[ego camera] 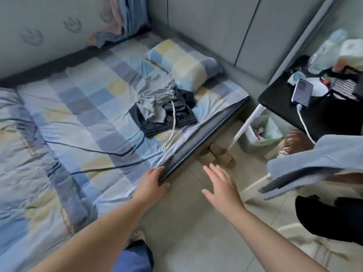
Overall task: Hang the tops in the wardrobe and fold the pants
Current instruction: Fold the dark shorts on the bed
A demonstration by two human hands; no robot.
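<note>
Our left hand (152, 178) rests on the bed (176, 158) edge, grip loose. Our right hand (220, 182) hovers flat, holding nothing. Crumpled pants (157, 101) lie ahead.

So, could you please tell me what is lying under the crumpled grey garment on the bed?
Under the grey garment lies a dark navy garment, on the checked bedsheet. How much dark clothing is covered cannot be seen.
</note>
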